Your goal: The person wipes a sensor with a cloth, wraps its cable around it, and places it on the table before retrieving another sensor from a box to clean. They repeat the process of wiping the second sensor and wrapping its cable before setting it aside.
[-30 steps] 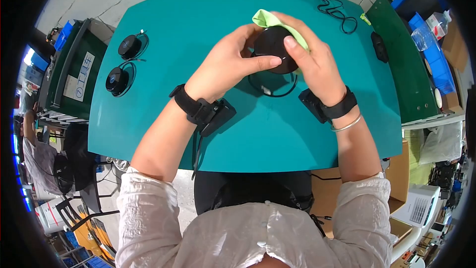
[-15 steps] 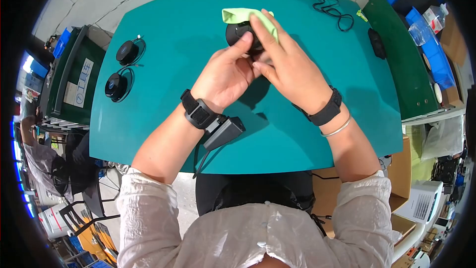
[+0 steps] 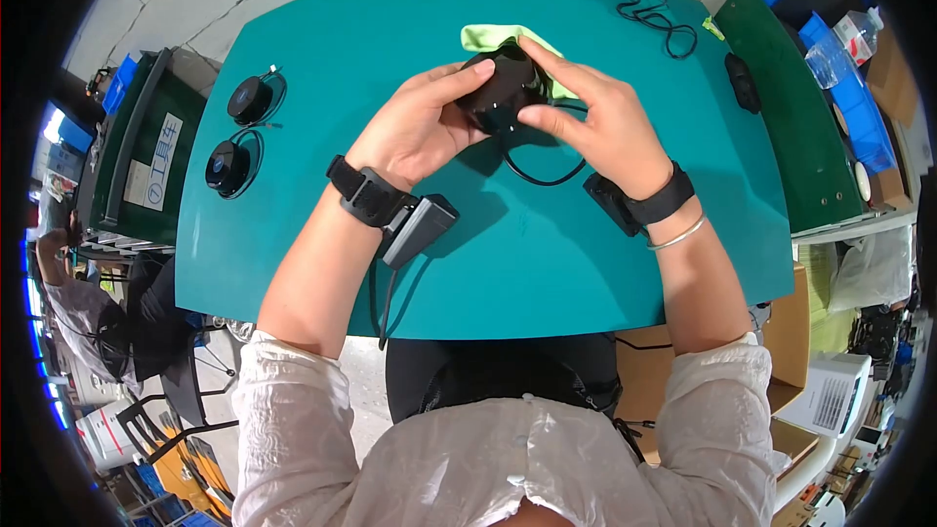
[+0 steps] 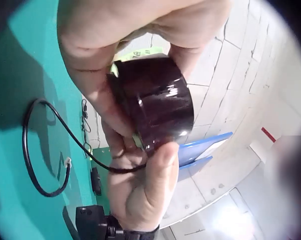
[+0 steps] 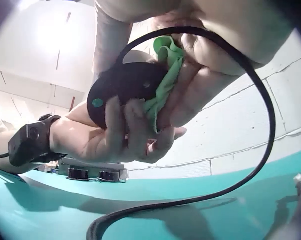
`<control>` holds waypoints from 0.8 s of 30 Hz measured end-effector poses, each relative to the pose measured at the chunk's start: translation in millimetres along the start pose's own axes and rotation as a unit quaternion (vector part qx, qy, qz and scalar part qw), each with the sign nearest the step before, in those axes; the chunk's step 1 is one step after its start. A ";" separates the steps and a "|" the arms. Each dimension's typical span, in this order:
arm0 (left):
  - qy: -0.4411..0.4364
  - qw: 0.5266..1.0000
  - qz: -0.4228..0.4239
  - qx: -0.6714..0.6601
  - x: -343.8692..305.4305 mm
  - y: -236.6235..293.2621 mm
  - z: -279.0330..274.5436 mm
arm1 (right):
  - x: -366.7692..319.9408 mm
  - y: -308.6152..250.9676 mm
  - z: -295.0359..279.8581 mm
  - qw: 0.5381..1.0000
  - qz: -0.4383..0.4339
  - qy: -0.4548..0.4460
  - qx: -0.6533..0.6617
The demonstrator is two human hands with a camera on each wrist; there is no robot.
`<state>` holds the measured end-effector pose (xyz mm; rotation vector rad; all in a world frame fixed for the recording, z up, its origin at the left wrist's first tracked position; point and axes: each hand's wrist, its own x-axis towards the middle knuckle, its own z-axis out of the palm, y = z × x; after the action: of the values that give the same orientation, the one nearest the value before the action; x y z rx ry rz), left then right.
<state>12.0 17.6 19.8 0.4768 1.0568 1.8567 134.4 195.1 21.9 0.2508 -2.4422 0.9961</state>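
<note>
Raised above the table is a glossy black round device [image 3: 503, 90] with a thin black cable [image 3: 537, 179] hanging from it in a loop. My left hand [image 3: 415, 125] grips it from the left, the thumb on its top face. From the right, my right hand [image 3: 620, 132] holds it with the thumb at the near edge and the fingers over the far side. A light green cloth [image 3: 483, 37] lies between those right fingers and the device. In the right wrist view the flat matte underside [image 5: 125, 82] shows, with left fingers [image 5: 135, 117] curled against it.
Two similar black round devices [image 3: 251, 100] with coiled cables sit at the table's left. A black cable [image 3: 664, 24] lies at the back right, near a small dark object [image 3: 744, 85]. Green cabinets [image 3: 791, 127] flank the green table [image 3: 508, 283].
Both hands swung left with the device, then came partway back right. The device has been turned between them, and the cloth shifted along its far edge with the right hand.
</note>
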 end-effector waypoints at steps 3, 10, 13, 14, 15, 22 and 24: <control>0.033 0.997 -0.004 -0.067 2.6 -6.5 -0.3 | 0.8 6.1 -1.4 0.991 0.031 0.115 -0.058; 0.108 0.980 0.001 -0.165 -1.0 -3.1 9.6 | -5.3 51.6 -69.1 0.900 0.186 0.251 -0.305; 0.161 0.969 -0.002 -0.187 0.8 -3.3 10.5 | -19.2 73.6 -74.8 0.805 0.317 0.124 -0.486; 0.161 0.970 -0.003 -0.184 1.4 -3.8 9.5 | -25.0 79.8 -72.5 0.717 0.346 0.070 -0.601; 0.151 0.970 0.003 -0.188 2.5 -5.3 7.4 | -23.2 76.2 -72.3 0.766 0.311 0.080 -0.556; 0.092 0.986 0.093 -0.101 4.0 -13.2 3.8 | 3.9 -10.3 0.5 0.981 -0.034 0.092 -0.168; 0.083 0.987 0.111 -0.076 2.7 -15.2 10.0 | -1.4 -29.4 13.1 0.982 0.118 0.052 -0.139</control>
<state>25.4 27.8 12.5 0.3672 0.9920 2.1878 140.8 164.9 31.0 -0.1862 -2.5158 0.7250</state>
